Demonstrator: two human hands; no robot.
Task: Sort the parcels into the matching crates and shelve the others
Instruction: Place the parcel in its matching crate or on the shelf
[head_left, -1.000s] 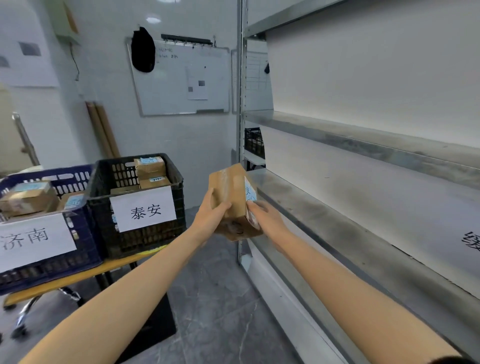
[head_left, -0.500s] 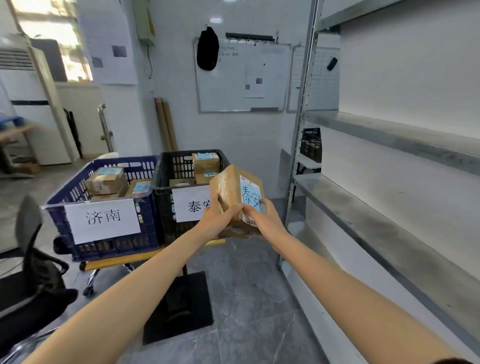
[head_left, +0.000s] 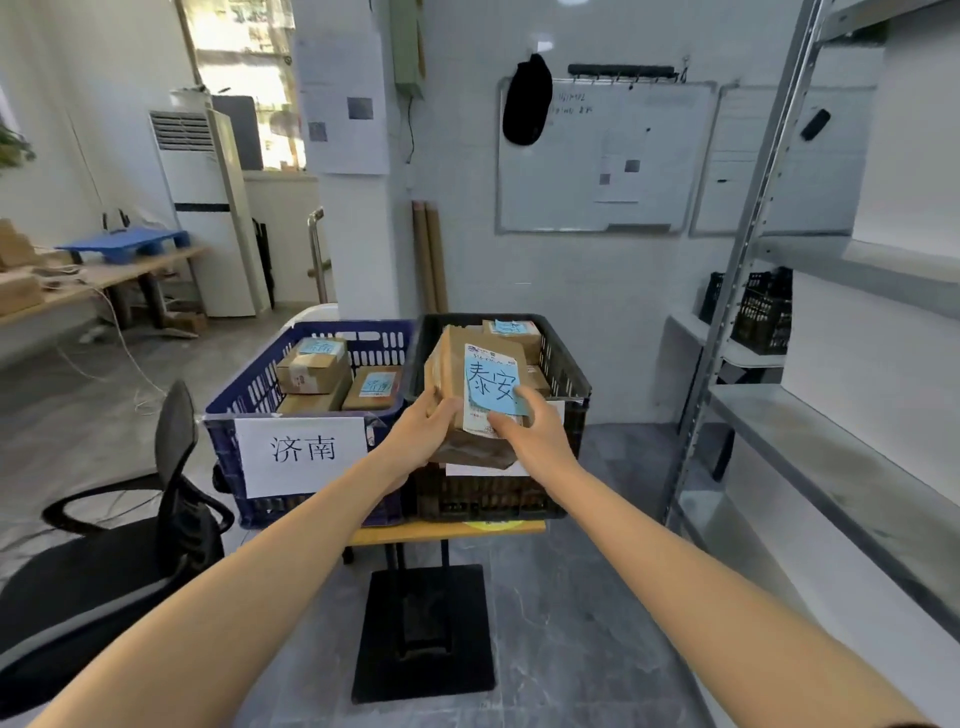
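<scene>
One labelled parcel (head_left: 452, 384) mid-frame, left hand (head_left: 421, 434) and right hand (head_left: 537, 439) both gripping it, two crates behind it: blue crate (head_left: 222, 457) showing three boxes (head_left: 314, 366), black crate (head_left: 569, 379)

Parcel (head_left: 449, 364) swung from shelf (head_left: 831, 447) to before black crate (head_left: 569, 364); label (head_left: 491, 387) now faces camera.

1. You hold a brown parcel (head_left: 450, 375) with a pale-blue label (head_left: 492, 391) inked in black.
2. At its nine o'clock, the blue lattice crate (head_left: 224, 453) bears a white sign (head_left: 301, 453).
3. At three o'clock, the black lattice crate (head_left: 569, 378).
</scene>
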